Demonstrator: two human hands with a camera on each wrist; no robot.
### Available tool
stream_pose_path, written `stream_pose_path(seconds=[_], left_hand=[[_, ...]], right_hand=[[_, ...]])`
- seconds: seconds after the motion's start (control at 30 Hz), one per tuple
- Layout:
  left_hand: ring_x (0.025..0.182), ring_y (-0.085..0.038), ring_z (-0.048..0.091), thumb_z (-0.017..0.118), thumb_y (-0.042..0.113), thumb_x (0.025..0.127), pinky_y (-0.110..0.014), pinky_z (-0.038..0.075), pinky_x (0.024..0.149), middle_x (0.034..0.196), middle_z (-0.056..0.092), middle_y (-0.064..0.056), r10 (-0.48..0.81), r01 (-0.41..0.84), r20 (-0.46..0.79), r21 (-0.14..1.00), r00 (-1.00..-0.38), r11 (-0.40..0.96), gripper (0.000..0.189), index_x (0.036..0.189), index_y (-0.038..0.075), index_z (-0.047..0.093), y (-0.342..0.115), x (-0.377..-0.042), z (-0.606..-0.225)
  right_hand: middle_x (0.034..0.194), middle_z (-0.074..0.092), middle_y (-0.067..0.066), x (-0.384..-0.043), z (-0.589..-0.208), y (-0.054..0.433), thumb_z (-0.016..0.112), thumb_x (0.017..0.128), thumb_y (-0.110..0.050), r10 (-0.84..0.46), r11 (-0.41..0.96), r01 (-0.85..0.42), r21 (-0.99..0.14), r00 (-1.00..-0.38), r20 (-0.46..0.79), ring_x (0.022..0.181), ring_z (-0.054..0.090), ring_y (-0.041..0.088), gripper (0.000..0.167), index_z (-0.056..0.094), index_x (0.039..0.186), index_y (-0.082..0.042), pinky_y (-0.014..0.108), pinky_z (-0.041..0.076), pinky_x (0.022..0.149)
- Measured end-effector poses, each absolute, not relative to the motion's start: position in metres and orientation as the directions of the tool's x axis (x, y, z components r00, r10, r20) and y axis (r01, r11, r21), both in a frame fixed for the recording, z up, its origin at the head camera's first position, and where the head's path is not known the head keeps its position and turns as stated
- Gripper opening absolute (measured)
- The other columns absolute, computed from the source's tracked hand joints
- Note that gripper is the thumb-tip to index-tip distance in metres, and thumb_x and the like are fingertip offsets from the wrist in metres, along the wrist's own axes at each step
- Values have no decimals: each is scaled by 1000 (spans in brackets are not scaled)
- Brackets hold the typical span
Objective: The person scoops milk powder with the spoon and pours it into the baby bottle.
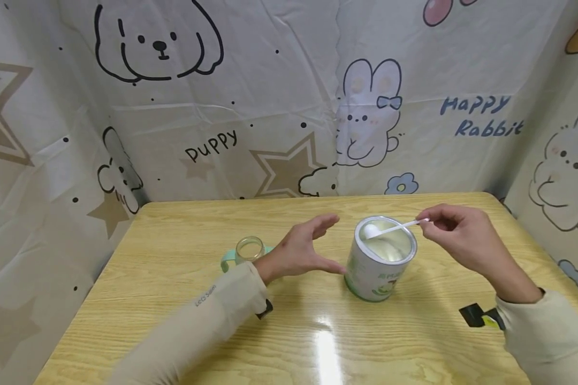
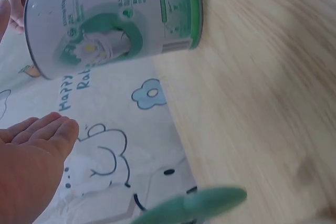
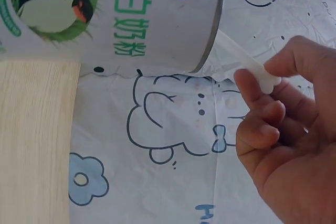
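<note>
An open milk powder can (image 1: 373,275), white with a green base, stands upright on the wooden table (image 1: 164,321). Pale powder (image 1: 390,250) shows inside it. My right hand (image 1: 459,235) pinches the end of a white plastic scoop (image 1: 398,228) between thumb and fingers; the scoop's bowl is inside the can's mouth. In the right wrist view its handle (image 3: 244,59) slants out past the rim. Just left of the can, my left hand (image 1: 301,248) has its thumb and fingers spread apart, holding nothing. The thumb tip overlaps the can's side in the head view.
Behind my left wrist stands a clear, open-topped bottle (image 1: 250,247) with light green handles (image 1: 228,260), partly hidden by the sleeve. A printed cloth (image 1: 279,107) with cartoon animals and stars hangs around the table's back and sides.
</note>
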State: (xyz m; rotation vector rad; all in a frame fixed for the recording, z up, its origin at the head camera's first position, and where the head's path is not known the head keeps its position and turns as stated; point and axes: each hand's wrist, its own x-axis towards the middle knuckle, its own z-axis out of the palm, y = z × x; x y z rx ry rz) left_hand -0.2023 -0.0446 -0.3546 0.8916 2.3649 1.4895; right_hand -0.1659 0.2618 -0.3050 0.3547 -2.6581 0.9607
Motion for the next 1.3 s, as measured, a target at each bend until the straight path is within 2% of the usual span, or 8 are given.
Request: stream_pose_path(seconds=[0.1,0.2,0.33,0.5,0.77,1.03,1.13,1.3], left_hand=[[143,-22,37,93,17,71,-30,35,114,158,37,-11,597,398,159,870,-786,291,102,154,4,34,-35,-203,-357],[144,-22,36,93,17,71,-26,34,114,159,34,-12,596,414,184,867,-782,277,105,155,3,31,-26,-203,-359],[144,-23,35,94,17,69,-24,33,113,159,32,-13,581,421,202,866,-788,270,108,155,1,30,-15,-204,-363],[144,-20,34,94,17,70,-23,32,113,159,33,-12,571,406,200,876,-796,259,108,155,1,29,-3,-205,-368],[138,-16,43,93,12,70,-26,34,113,149,45,-12,570,426,260,887,-779,178,101,151,2,34,10,-205,-374],[132,-17,50,94,9,69,-23,38,110,141,53,-11,553,430,289,891,-781,142,102,151,2,33,19,-205,-381],[132,-19,50,94,9,68,-24,39,109,140,54,-10,541,418,275,894,-795,160,105,152,1,32,20,-204,-381],[132,-23,51,94,9,68,-24,39,109,140,54,-12,540,410,269,899,-797,157,103,151,1,33,22,-204,-380]], right_hand=[[75,57,1,-168,-307,259,71,89,-5,-224,764,-424,-487,-881,416,66,44,13,6,75,93,-6,23,34,52],[76,59,-3,-173,-308,256,74,82,2,-357,751,-553,-359,-799,484,67,44,12,14,76,92,-9,23,35,54],[87,68,-3,-179,-307,252,77,76,8,-500,699,-671,-247,-706,501,72,50,11,24,75,93,-9,27,44,58],[96,71,2,-183,-308,248,82,72,11,-592,662,-725,-191,-662,459,82,62,16,29,76,94,-7,36,57,64],[91,65,7,-188,-310,245,82,69,15,-704,617,-787,-6,-555,443,83,61,24,29,74,91,-2,37,57,64],[79,60,3,-182,-303,245,78,78,10,-703,687,-723,79,-632,327,75,55,22,18,74,87,-5,35,51,62],[77,61,3,-180,-300,244,76,81,6,-700,694,-718,49,-656,283,71,55,21,10,73,86,-2,35,51,61],[83,67,4,-178,-293,244,71,87,3,-662,726,-682,-81,-727,186,76,62,20,4,74,89,0,39,55,67]])
